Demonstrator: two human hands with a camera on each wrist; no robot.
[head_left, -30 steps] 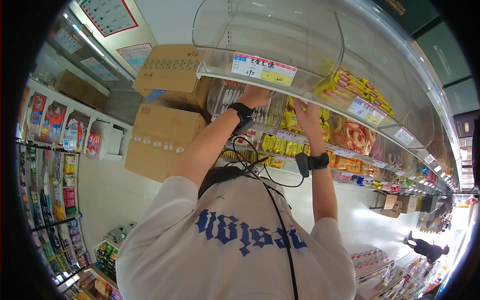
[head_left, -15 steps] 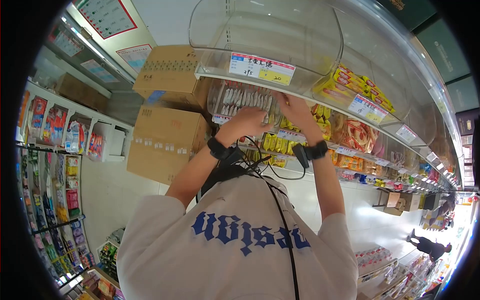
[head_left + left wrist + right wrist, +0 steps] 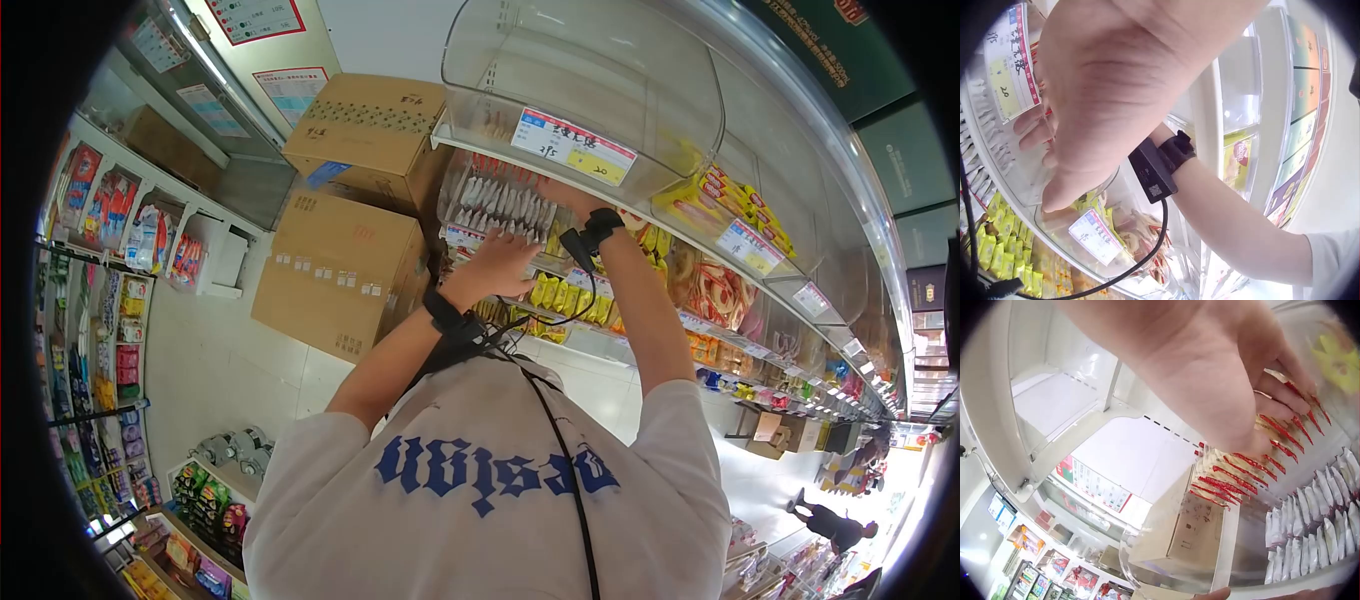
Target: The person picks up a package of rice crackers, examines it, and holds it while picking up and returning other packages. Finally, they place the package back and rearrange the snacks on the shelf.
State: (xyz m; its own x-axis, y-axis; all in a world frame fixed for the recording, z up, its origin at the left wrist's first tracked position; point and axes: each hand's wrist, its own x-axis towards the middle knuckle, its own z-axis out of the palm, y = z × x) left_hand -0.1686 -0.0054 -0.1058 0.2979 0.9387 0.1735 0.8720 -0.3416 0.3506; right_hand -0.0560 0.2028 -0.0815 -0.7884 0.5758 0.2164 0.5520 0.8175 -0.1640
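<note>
Shop shelving is filling the head view, with curved clear bins running along it and stacked cardboard boxes (image 3: pixel 340 262) sitting on the floor at the aisle's end. A person in a pale printed shirt is reaching up with both arms to a clear bin (image 3: pixel 446 205) that is sitting under a larger upper bin (image 3: pixel 600 80), which is carrying a price label (image 3: pixel 572 147). The right grip (image 3: pixel 1275 394) is reaching deep into the lower bin, its fingers (image 3: pixel 1285 380) stretching fairly straight with a ring (image 3: pixel 1265 394) showing on one, and their tips are lying on the top edges of a fanned row of red-edged packets (image 3: pixel 1235 478). The thumb is staying out of sight, so I cannot tell whether this grip is pinching the packets or only touching them. Those packets are standing at the back of the bin, directly under the fingertips, while rows of white packets (image 3: pixel 1310 531) are lying nearer the front. The left grip (image 3: pixel 497 262) is resting on the bin's front, fingers loosely spread and holding nothing, with the thumb (image 3: pixel 1060 194) pressing on the clear rim just below the white packets. Yellow packets (image 3: pixel 560 292) are showing on the shelf beneath both arms.
</note>
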